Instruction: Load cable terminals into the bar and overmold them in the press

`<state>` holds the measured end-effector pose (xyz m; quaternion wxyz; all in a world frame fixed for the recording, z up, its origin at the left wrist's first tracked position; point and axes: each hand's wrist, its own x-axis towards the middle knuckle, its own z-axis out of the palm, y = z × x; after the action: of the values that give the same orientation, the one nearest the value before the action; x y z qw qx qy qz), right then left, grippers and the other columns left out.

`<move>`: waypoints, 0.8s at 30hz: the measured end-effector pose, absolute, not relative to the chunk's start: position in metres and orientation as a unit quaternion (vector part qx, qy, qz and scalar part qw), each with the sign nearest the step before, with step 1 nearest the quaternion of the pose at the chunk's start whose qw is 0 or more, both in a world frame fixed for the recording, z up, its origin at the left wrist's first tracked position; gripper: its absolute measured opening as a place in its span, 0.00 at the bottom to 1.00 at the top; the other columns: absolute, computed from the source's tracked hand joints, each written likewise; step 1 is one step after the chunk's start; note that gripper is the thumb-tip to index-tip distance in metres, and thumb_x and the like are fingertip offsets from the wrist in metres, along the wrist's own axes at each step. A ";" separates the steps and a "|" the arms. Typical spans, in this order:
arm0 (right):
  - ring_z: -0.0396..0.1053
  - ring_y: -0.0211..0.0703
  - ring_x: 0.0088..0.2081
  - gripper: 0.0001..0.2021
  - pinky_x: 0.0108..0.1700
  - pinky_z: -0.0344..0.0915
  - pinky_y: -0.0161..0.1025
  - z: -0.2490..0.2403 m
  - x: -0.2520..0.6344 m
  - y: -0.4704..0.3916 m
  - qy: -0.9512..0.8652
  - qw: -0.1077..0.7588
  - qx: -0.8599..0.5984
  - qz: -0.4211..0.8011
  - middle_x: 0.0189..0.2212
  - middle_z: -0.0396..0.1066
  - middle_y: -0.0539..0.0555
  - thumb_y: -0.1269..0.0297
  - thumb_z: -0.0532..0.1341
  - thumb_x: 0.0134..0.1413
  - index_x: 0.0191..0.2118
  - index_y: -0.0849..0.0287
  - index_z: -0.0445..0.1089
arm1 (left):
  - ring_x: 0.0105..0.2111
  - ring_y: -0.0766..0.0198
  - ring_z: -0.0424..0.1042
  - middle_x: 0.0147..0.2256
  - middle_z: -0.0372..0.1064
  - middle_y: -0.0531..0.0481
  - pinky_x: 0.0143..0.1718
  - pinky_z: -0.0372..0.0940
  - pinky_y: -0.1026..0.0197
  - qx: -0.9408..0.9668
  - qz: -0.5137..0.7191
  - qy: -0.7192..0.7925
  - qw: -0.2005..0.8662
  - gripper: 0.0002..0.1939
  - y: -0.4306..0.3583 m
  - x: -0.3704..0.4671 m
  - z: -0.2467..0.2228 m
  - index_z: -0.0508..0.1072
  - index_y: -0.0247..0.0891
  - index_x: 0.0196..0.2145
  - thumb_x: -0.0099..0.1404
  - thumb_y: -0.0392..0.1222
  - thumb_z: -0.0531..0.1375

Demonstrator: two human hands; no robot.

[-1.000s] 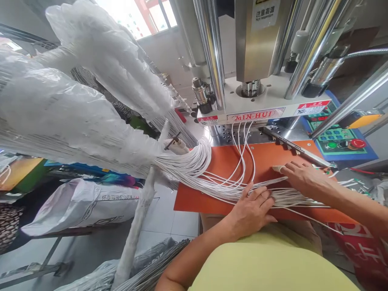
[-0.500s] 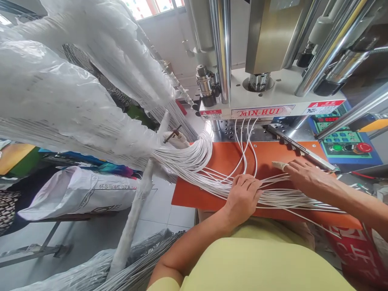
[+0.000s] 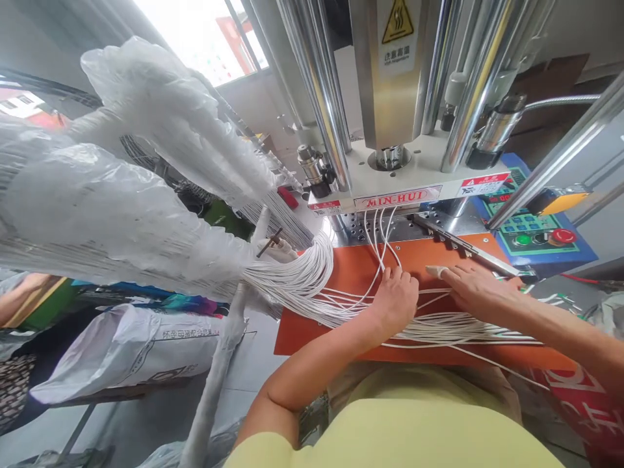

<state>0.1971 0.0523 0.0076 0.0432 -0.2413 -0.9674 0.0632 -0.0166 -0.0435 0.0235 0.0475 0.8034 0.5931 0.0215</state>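
Note:
White cables point(image 3: 448, 327) lie in a loose bundle across an orange board point(image 3: 341, 260). My left hand point(image 3: 396, 299) is closed, its fingers curled over a few cables that run up under the machine's press head. To its right is my right hand point(image 3: 472, 286), its back upward and a pale finger cot on one digit. Cables pass beneath this hand and look pinched there, though its fingertips are partly hidden. Just beyond it, a slotted metal bar point(image 3: 468, 247) slants from the press bed over the board.
A press machine point(image 3: 397, 195) labelled MIN-HUI stands ahead, with a control panel point(image 3: 529, 227) at right. Plastic-wrapped cable bundles point(image 3: 121, 208) hang over a wrapped rack post point(image 3: 219, 364) at left. A white sack point(image 3: 141, 344) lies beyond it. Part of another person's arm point(image 3: 24, 296) shows far left.
My left hand has shifted up toward the machine, from the main bundle to the cables leading under the press. The right hand stays near the metal bar. The view has tilted.

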 end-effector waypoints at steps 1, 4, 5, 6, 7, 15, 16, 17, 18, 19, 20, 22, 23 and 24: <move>0.71 0.47 0.34 0.20 0.36 0.62 0.41 0.014 0.199 0.054 -0.961 0.048 -0.250 0.108 0.34 0.74 0.57 0.72 0.49 0.60 0.57 0.59 0.65 | 0.47 0.47 0.67 0.42 0.73 0.37 0.53 0.63 0.47 0.805 0.030 0.589 0.064 0.05 -0.044 -0.020 0.028 0.72 0.32 0.40 0.65 0.34 0.60; 0.70 0.44 0.30 0.21 0.33 0.62 0.39 0.030 0.201 0.062 -0.935 0.040 -0.264 0.234 0.33 0.74 0.54 0.65 0.51 0.62 0.59 0.56 0.63 | 0.46 0.53 0.69 0.39 0.73 0.43 0.55 0.64 0.50 0.792 0.082 0.593 0.122 0.04 -0.046 -0.033 0.039 0.70 0.35 0.40 0.68 0.32 0.57; 0.70 0.43 0.30 0.21 0.32 0.62 0.39 0.034 0.200 0.065 -0.926 0.029 -0.260 0.271 0.34 0.74 0.54 0.63 0.52 0.62 0.59 0.55 0.63 | 0.44 0.55 0.69 0.38 0.73 0.46 0.59 0.62 0.50 0.786 0.103 0.593 0.140 0.05 -0.048 -0.036 0.042 0.70 0.36 0.41 0.69 0.32 0.56; 0.70 0.43 0.30 0.20 0.31 0.61 0.38 0.037 0.199 0.067 -0.920 0.017 -0.252 0.301 0.34 0.74 0.53 0.62 0.52 0.62 0.58 0.55 0.64 | 0.44 0.57 0.70 0.37 0.73 0.48 0.63 0.58 0.47 0.782 0.123 0.591 0.154 0.06 -0.049 -0.040 0.043 0.69 0.38 0.42 0.70 0.32 0.54; 0.69 0.42 0.29 0.17 0.30 0.60 0.37 0.039 0.196 0.067 -0.915 0.007 -0.246 0.318 0.33 0.74 0.52 0.61 0.52 0.63 0.55 0.54 0.66 | 0.43 0.58 0.71 0.37 0.74 0.50 0.67 0.53 0.44 0.783 0.138 0.584 0.163 0.07 -0.050 -0.043 0.044 0.69 0.39 0.43 0.71 0.32 0.53; 0.56 0.35 0.24 0.18 0.28 0.48 0.37 0.054 0.192 0.017 -0.898 0.024 -0.259 0.354 0.23 0.63 0.46 0.51 0.48 0.72 0.35 0.55 0.65 | 0.45 0.59 0.71 0.36 0.72 0.50 0.72 0.40 0.37 0.838 0.165 0.505 0.125 0.14 -0.072 -0.056 0.033 0.71 0.41 0.44 0.68 0.27 0.51; 0.57 0.35 0.25 0.17 0.29 0.49 0.37 0.056 0.194 0.012 -0.894 0.022 -0.257 0.367 0.24 0.64 0.46 0.52 0.49 0.71 0.35 0.55 0.66 | 0.45 0.59 0.70 0.36 0.71 0.51 0.72 0.40 0.37 0.842 0.167 0.496 0.127 0.14 -0.076 -0.056 0.030 0.71 0.41 0.43 0.67 0.27 0.51; 0.57 0.36 0.26 0.17 0.29 0.50 0.37 0.059 0.196 0.009 -0.885 0.020 -0.258 0.386 0.25 0.65 0.47 0.52 0.50 0.71 0.36 0.56 0.67 | 0.44 0.59 0.70 0.36 0.71 0.51 0.72 0.41 0.38 0.845 0.168 0.491 0.128 0.13 -0.079 -0.055 0.029 0.70 0.41 0.42 0.67 0.26 0.51; 0.57 0.36 0.27 0.17 0.30 0.51 0.37 0.062 0.197 0.008 -0.874 0.020 -0.261 0.410 0.26 0.65 0.48 0.51 0.51 0.71 0.38 0.57 0.69 | 0.43 0.60 0.70 0.36 0.71 0.51 0.72 0.41 0.38 0.844 0.172 0.490 0.131 0.13 -0.082 -0.055 0.028 0.70 0.41 0.41 0.67 0.26 0.51; 0.57 0.36 0.27 0.18 0.30 0.52 0.36 0.067 0.197 0.010 -0.860 0.024 -0.264 0.435 0.27 0.66 0.48 0.50 0.51 0.70 0.40 0.57 0.71 | 0.42 0.61 0.70 0.35 0.70 0.51 0.71 0.42 0.38 0.842 0.179 0.492 0.133 0.12 -0.084 -0.053 0.028 0.69 0.40 0.40 0.67 0.26 0.51; 0.56 0.36 0.27 0.19 0.30 0.52 0.35 0.072 0.197 0.012 -0.849 0.030 -0.265 0.456 0.26 0.66 0.47 0.49 0.52 0.70 0.42 0.58 0.72 | 0.40 0.61 0.69 0.34 0.69 0.52 0.71 0.43 0.39 0.837 0.193 0.494 0.133 0.13 -0.086 -0.052 0.030 0.68 0.40 0.40 0.67 0.26 0.50; 0.53 0.34 0.25 0.19 0.29 0.51 0.34 0.087 0.192 0.019 -0.847 0.040 -0.252 0.467 0.24 0.62 0.45 0.49 0.54 0.68 0.42 0.59 0.73 | 0.38 0.61 0.69 0.32 0.68 0.53 0.70 0.45 0.39 0.825 0.236 0.498 0.126 0.13 -0.086 -0.051 0.038 0.67 0.40 0.39 0.68 0.26 0.49; 0.51 0.33 0.25 0.18 0.28 0.50 0.33 0.094 0.188 0.023 -0.858 0.049 -0.242 0.451 0.22 0.60 0.44 0.49 0.55 0.68 0.39 0.59 0.72 | 0.38 0.61 0.68 0.31 0.67 0.53 0.70 0.46 0.40 0.817 0.260 0.501 0.119 0.13 -0.084 -0.050 0.042 0.67 0.41 0.38 0.68 0.26 0.48; 0.49 0.32 0.24 0.17 0.27 0.48 0.32 0.101 0.184 0.027 -0.870 0.055 -0.226 0.435 0.21 0.57 0.43 0.49 0.56 0.67 0.37 0.59 0.71 | 0.38 0.61 0.68 0.31 0.67 0.53 0.70 0.46 0.40 0.807 0.281 0.507 0.110 0.12 -0.083 -0.051 0.047 0.66 0.41 0.37 0.69 0.27 0.48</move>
<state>0.1842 0.0269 0.1012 0.0547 -0.2264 -0.8696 0.4355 -0.0505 -0.0832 0.0471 0.1104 0.8072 0.5071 0.2812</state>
